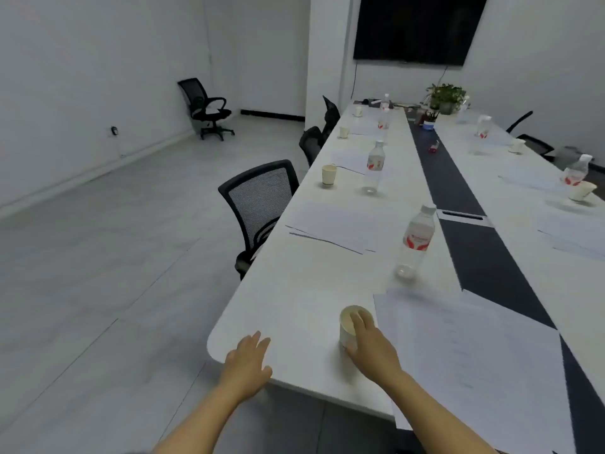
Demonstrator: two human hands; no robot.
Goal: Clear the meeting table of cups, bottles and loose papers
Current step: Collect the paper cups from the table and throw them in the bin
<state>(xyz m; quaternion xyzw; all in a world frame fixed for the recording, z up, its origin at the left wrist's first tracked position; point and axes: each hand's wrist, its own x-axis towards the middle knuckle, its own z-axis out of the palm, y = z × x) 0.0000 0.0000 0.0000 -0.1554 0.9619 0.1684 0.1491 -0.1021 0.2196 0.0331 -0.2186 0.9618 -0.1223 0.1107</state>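
A white paper cup (346, 323) stands near the long white meeting table's (294, 299) near-left corner. My right hand (370, 347) lies over its rim and right side, with the thumb curled round the near side of the cup. My left hand (249, 358) rests open on the table's corner edge, fingers spread. A stack of loose papers (474, 355) lies just right of the cup. Beyond it stands a clear water bottle (416, 244) with a red label.
Farther along the left side are more papers (330, 229), another paper cup (328, 175) and bottle (374, 167), then several more cups and bottles on both sides. Black mesh chairs (262, 198) line the left edge. A plant (445, 96) and dark screen (415, 27) are at the far end.
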